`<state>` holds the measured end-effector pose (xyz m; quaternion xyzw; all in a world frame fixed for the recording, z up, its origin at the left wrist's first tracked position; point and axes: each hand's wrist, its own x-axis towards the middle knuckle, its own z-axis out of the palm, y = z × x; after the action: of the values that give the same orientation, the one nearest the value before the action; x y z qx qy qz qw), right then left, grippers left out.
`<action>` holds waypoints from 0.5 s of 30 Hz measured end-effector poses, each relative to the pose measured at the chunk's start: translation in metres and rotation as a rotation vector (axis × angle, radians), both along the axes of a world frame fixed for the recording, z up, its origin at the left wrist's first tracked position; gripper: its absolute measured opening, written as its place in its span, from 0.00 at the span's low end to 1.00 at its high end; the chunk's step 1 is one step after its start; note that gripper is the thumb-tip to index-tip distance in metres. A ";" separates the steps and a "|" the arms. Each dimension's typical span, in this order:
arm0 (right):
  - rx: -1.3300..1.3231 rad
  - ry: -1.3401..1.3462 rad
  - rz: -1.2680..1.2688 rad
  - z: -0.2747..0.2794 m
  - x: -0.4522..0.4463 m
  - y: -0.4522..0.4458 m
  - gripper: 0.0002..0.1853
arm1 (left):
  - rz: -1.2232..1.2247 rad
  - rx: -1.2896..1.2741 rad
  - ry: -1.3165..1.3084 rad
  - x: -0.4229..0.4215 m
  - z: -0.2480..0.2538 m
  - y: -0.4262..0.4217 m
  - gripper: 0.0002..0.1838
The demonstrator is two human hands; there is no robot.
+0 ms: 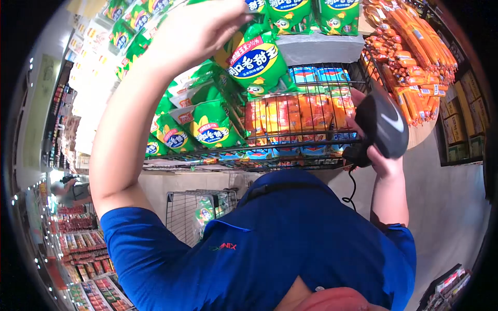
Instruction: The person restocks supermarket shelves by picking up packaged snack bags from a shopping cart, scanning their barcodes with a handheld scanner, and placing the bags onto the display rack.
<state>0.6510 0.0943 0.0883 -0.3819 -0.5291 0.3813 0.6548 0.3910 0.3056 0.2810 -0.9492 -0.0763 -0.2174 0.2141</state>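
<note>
My left hand (220, 26) reaches over the green snack bags at the top, fingers curled and pressed together. A tilted green bag with a blue oval label and white lettering (257, 62) lies just below it; whether the fingers grip anything is hidden. More green bags (211, 129) stand upright in the black wire rack nearer my body. On the other side, my right hand (385, 161) is wrapped around a black rounded object with a white swoosh-like mark (384, 124). A thin black cord (354, 189) hangs beneath that object, beside the rack's corner.
Red and orange packs (285, 114) fill the wire rack (321, 141). Orange wrapped sausages (415, 62) are heaped on a rounded stand at right. A wire cart (179, 207) holding a green bag stands by my body. Stocked shelves and another person (72, 192) are at far left.
</note>
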 end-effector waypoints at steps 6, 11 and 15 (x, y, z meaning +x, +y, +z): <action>0.027 0.349 0.194 0.003 0.006 0.009 0.34 | 0.028 -0.103 0.301 0.016 -0.048 0.063 0.05; 0.037 0.514 0.254 0.001 0.006 0.011 0.39 | 0.154 -0.004 0.311 0.021 -0.076 0.092 0.08; 0.020 0.513 0.282 -0.002 0.010 0.012 0.39 | 0.232 0.013 0.350 0.020 -0.083 0.093 0.10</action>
<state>0.6608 0.1063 0.0862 -0.1892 -0.3980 0.5473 0.7115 0.4115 0.3991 0.1984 -0.9560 -0.1453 -0.0237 0.2539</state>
